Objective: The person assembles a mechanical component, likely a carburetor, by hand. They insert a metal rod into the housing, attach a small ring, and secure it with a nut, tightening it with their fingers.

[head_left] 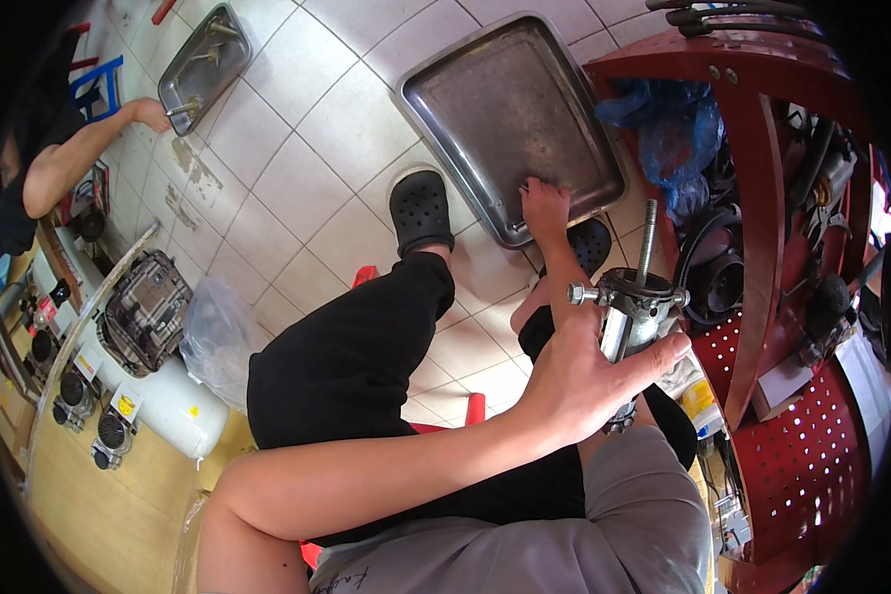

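My left hand (576,386) is wrapped round a bolted metal cylinder (645,322), its thumb lying along the near side. A hex bolt sticks out sideways from the collar, and a long threaded rod (648,238) rises from the top. Beyond it my right hand (544,208) reaches down into a large metal tray (475,94) on the floor. Its fingers are curled together against the near part of the tray. Whatever they pinch is too small to make out. The left hand and the metal cylinder hide part of my right forearm.
Far left, another person's hand (150,114) touches a smaller metal tray (203,69) containing several metal parts. A red rack (752,148) at right holds blue plastic bags (678,139) and dark parts. A white tank (158,396) and an engine part (144,307) stand left.
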A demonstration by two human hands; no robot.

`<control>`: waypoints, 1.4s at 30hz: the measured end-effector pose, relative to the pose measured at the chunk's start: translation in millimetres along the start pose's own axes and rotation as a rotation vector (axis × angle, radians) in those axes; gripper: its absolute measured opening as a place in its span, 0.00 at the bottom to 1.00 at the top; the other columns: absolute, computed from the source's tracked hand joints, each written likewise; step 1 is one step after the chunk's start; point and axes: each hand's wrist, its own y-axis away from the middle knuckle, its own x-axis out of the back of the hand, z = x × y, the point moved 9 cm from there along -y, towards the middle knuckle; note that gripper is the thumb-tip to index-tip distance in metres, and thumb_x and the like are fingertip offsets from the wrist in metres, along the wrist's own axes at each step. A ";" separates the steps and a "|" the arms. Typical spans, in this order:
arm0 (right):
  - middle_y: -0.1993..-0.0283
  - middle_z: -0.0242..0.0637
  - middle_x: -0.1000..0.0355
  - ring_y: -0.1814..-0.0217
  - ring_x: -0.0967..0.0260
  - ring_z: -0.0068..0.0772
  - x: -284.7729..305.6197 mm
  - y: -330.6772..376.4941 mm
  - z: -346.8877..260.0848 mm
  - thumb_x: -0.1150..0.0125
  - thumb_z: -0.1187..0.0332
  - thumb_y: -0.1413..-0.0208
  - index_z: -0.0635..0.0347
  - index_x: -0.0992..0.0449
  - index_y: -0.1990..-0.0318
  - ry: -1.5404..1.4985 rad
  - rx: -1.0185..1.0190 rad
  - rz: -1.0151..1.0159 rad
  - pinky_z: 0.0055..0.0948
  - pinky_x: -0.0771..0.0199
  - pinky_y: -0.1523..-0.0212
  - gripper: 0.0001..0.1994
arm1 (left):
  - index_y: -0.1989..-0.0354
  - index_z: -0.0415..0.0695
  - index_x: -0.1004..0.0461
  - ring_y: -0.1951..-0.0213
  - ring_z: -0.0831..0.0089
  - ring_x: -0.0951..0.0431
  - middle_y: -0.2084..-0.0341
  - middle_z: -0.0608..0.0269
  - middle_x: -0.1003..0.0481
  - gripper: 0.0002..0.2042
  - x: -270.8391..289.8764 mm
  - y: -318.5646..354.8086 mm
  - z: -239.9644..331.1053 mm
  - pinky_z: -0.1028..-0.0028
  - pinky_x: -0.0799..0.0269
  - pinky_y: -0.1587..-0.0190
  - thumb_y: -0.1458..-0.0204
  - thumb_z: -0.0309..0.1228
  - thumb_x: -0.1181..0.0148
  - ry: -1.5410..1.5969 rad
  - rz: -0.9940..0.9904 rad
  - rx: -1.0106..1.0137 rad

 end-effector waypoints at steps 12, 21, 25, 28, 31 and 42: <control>0.68 0.37 0.25 0.62 0.27 0.40 7.6 -1.0 -5.4 0.40 0.61 0.49 0.54 0.28 0.61 -0.051 -0.061 -0.021 0.44 0.38 0.56 0.11 | 0.57 0.39 0.31 0.66 0.81 0.28 0.71 0.67 0.29 0.19 1.1 -3.0 -2.1 0.77 0.32 0.64 0.50 0.37 0.33 0.030 -0.005 0.015; 0.71 0.35 0.26 0.63 0.27 0.39 -7.9 -5.6 -3.1 0.42 0.63 0.50 0.54 0.27 0.64 0.028 -0.017 -0.081 0.43 0.38 0.56 0.08 | 0.63 0.40 0.31 0.74 0.85 0.33 0.77 0.72 0.32 0.16 2.3 -3.0 9.3 0.79 0.38 0.72 0.49 0.39 0.34 -0.056 -0.013 0.013; 0.72 0.37 0.25 0.64 0.27 0.42 12.1 -12.7 3.9 0.42 0.62 0.51 0.55 0.26 0.66 -0.037 -0.099 0.015 0.43 0.38 0.55 0.08 | 0.68 0.42 0.31 0.79 0.88 0.38 0.81 0.76 0.35 0.15 3.1 -7.0 24.7 0.81 0.44 0.77 0.48 0.41 0.35 0.039 -0.030 -0.046; 0.73 0.44 0.25 0.69 0.27 0.46 48.6 -20.7 14.2 0.40 0.61 0.54 0.58 0.26 0.67 -0.015 -0.190 0.148 0.44 0.30 0.59 0.11 | 0.68 0.45 0.31 0.79 0.88 0.37 0.81 0.75 0.33 0.14 4.0 -5.2 43.7 0.82 0.44 0.78 0.50 0.40 0.33 0.057 0.008 -0.168; 0.71 0.45 0.25 0.67 0.26 0.48 86.4 -50.8 57.6 0.39 0.60 0.53 0.60 0.25 0.63 -0.048 -0.288 0.017 0.41 0.28 0.59 0.14 | 0.68 0.45 0.30 0.76 0.87 0.32 0.78 0.73 0.30 0.15 0.3 -6.2 67.2 0.82 0.39 0.74 0.52 0.39 0.31 0.045 -0.040 -0.365; 0.79 0.34 0.35 0.77 0.40 0.18 452.1 80.8 -72.2 0.38 0.67 0.50 0.69 0.26 0.63 -0.740 -0.145 0.693 0.22 0.37 0.74 0.13 | 0.67 0.46 0.31 0.78 0.70 0.23 0.78 0.67 0.29 0.08 28.8 42.1 104.0 0.72 0.26 0.74 0.52 0.33 0.39 -0.046 -0.039 -0.514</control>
